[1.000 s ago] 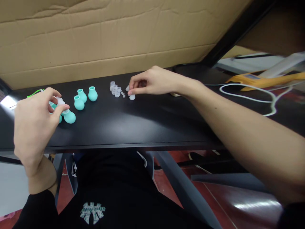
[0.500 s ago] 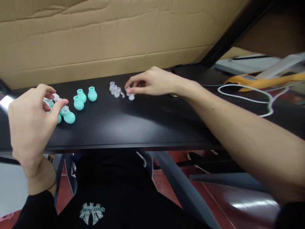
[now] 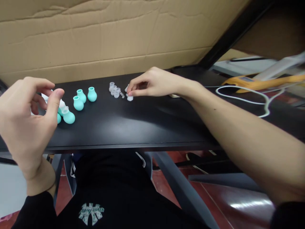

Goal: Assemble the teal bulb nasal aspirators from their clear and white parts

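My left hand hovers at the left, thumb and forefinger curved and apart, nothing visible between them. Partly hidden behind it are turquoise bulbs and white nozzle-like pieces; one turquoise bulb with a clear collar lies beside the thumb. On the right, my right hand reaches down with its fingertips pinched on a small white cone-shaped piece; the fingers partly cover it. A second white piece shows just behind the fingertips. Left of them lie small translucent discs and a cluster of translucent collars.
Between my hands stand three open-necked turquoise bulbs on the black table. A cardboard panel rises behind. To the right are a white cable and a yellow tool.
My left hand has shifted left and slightly up, away from the collared bulb. My right fingertips have closed lower over the white pieces, which have moved a little.
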Tool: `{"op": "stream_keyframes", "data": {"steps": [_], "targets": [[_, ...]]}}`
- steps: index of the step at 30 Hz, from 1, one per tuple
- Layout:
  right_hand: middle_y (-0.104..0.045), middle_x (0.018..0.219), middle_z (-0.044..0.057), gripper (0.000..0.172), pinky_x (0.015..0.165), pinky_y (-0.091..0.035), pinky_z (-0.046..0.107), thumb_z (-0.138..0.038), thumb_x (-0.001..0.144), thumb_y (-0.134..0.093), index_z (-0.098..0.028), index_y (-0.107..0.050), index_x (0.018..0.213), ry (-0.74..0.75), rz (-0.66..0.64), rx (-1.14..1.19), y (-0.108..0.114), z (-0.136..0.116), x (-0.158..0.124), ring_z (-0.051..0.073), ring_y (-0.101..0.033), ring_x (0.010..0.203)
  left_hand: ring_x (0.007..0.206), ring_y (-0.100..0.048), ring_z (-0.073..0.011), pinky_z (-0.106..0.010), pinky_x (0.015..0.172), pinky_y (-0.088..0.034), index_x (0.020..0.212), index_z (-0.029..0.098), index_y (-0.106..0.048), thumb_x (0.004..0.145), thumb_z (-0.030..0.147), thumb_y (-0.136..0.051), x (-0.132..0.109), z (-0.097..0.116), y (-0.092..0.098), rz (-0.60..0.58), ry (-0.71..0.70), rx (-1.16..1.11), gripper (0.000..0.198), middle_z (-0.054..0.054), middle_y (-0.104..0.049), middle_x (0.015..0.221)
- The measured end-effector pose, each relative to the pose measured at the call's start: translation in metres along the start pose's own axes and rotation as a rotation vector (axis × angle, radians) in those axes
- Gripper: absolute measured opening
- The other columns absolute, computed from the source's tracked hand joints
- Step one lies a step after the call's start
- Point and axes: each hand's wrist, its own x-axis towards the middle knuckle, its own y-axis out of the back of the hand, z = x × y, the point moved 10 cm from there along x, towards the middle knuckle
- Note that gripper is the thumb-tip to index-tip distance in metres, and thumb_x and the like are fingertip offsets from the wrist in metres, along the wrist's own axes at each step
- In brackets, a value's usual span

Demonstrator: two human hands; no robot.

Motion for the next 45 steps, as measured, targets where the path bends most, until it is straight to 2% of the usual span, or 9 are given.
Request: {"op": "stream_keyframes", "data": {"steps": [3,10,14,18,26,31,34,39,45], "targets": [[-0.083,0.085,0.005,0.030,0.073,-0.055,0.035,-0.050,0.094,-0.076,-0.022,-0.084,0.093,0.007,0.093,0.207,0.007,-0.005,-0.001,0.018,-0.072,0.072,0.067,-0.064,-0.0161,-0.035,0.061,-0.041,0.094,0.022,-0.077,0.099,0.029,-0.075,-0.001,0.014,-0.002,-0.008,-0.028,-0.089,0.008,0.001,-0.073,0.077],[-0.084,0.084,0.004,0.037,0.069,-0.064,0.026,-0.049,0.078,-0.102,-0.019,-0.086,0.092,0.075,0.213,0.861,-0.006,-0.027,0.004,0.014,-0.075,0.070,0.076,-0.070,-0.0115,-0.026,0.071,-0.053,0.116,0.022,-0.073,0.106,0.022,-0.075,-0.020,0.061,-0.047,-0.314,-0.246,-0.192,0.010,0.002,-0.078,0.099],[-0.084,0.083,0.003,0.027,0.070,-0.066,0.023,-0.038,0.082,-0.101,-0.018,-0.085,0.091,0.193,0.111,1.091,-0.023,-0.068,0.005,0.013,-0.079,0.070,0.091,-0.074,-0.0150,-0.026,0.079,-0.058,0.138,0.023,-0.064,0.108,0.016,-0.070,-0.035,0.080,-0.074,-0.427,-0.397,-0.258,0.032,-0.004,-0.075,0.118],[-0.084,0.082,0.004,0.020,0.072,-0.065,0.023,-0.030,0.090,-0.096,-0.015,-0.084,0.094,0.293,-0.039,1.147,-0.033,-0.097,0.001,0.013,-0.081,0.072,0.089,-0.071,-0.0143,-0.026,0.076,-0.056,0.125,0.025,-0.067,0.113,0.010,-0.050,-0.039,0.091,-0.076,-0.346,-0.502,-0.300,0.026,-0.002,-0.073,0.108],[-0.083,0.083,0.005,0.025,0.064,-0.058,0.025,-0.038,0.088,-0.095,-0.017,-0.082,0.091,0.221,0.173,0.888,-0.012,-0.068,0.006,0.013,-0.072,0.067,0.075,-0.061,-0.0127,-0.027,0.072,-0.054,0.098,0.020,-0.067,0.108,0.014,-0.060,-0.035,0.090,-0.068,-0.234,-0.499,-0.249,0.014,-0.001,-0.069,0.096],[-0.083,0.085,0.007,0.016,0.079,-0.053,0.036,-0.026,0.097,-0.070,-0.019,-0.083,0.094,0.042,0.328,0.098,0.002,-0.040,0.005,0.020,-0.074,0.075,0.079,-0.066,-0.0146,-0.027,0.067,-0.054,0.099,0.019,-0.063,0.108,0.018,-0.058,-0.037,0.078,-0.086,-0.354,-0.399,-0.131,0.010,-0.006,-0.068,0.108],[-0.085,0.089,0.008,0.022,0.080,-0.049,0.036,-0.020,0.095,-0.061,-0.020,-0.084,0.094,-0.030,0.237,-0.200,-0.003,-0.025,0.006,0.022,-0.074,0.079,0.077,-0.067,-0.0156,-0.026,0.062,-0.049,0.100,0.018,-0.060,0.109,0.016,-0.053,-0.039,0.074,-0.094,-0.425,-0.384,-0.085,0.012,-0.007,-0.069,0.108],[-0.086,0.102,0.011,0.029,0.085,-0.046,0.037,-0.020,0.097,-0.057,-0.020,-0.086,0.101,-0.123,0.060,-0.320,-0.017,-0.008,0.007,0.024,-0.071,0.087,0.072,-0.065,-0.0176,-0.029,0.062,-0.047,0.096,0.020,-0.056,0.111,0.018,-0.051,-0.041,0.071,-0.098,-0.470,-0.383,-0.067,0.016,-0.003,-0.065,0.089],[-0.085,0.107,0.013,0.028,0.080,-0.044,0.037,-0.025,0.104,-0.059,-0.019,-0.086,0.109,-0.174,0.012,-0.437,-0.024,-0.005,0.008,0.027,-0.070,0.093,0.065,-0.062,-0.0158,-0.028,0.060,-0.040,0.094,0.022,-0.053,0.103,0.009,-0.056,-0.041,0.068,-0.101,-0.510,-0.353,-0.057,0.017,0.001,-0.062,0.081]]}}
